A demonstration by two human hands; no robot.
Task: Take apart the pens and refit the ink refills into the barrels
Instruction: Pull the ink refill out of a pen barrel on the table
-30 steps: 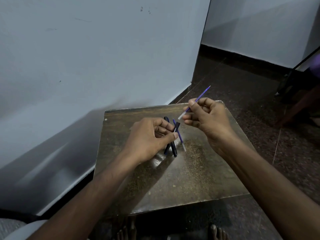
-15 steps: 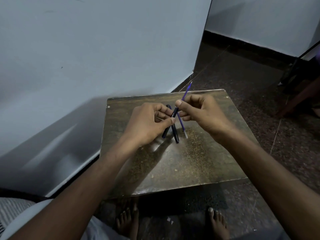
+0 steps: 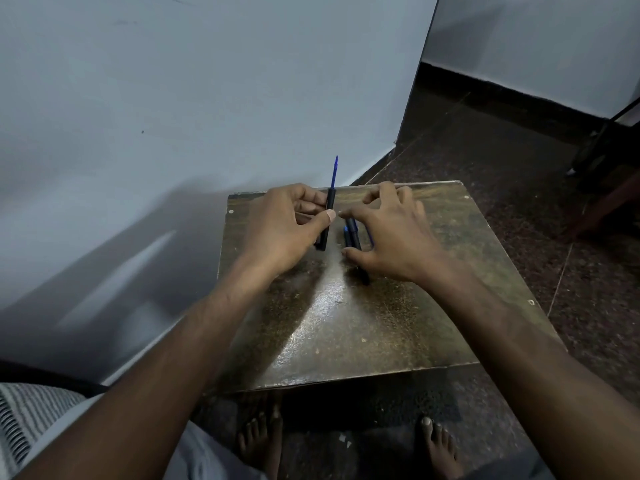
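Note:
My left hand (image 3: 284, 226) grips a black pen barrel (image 3: 327, 220) held nearly upright over the far part of the small brown table (image 3: 346, 334). A blue ink refill (image 3: 334, 172) sticks out of the barrel's top end. My right hand (image 3: 391, 237) hovers beside it with fingers spread, low over dark pen parts (image 3: 352, 235) lying on the table. A thin blue piece shows under that hand's fingers. I cannot tell whether the right fingertips touch the parts.
The table stands against a pale wall (image 3: 207, 98) on the left. Dark speckled floor (image 3: 519, 140) lies to the right, with dark furniture legs (image 3: 602, 188) at the far right. My bare feet (image 3: 263, 441) rest under the table's near edge.
The blue refill left my right hand and now stands in the barrel held by my left hand. My right hand has opened and dropped toward the pen parts on the table.

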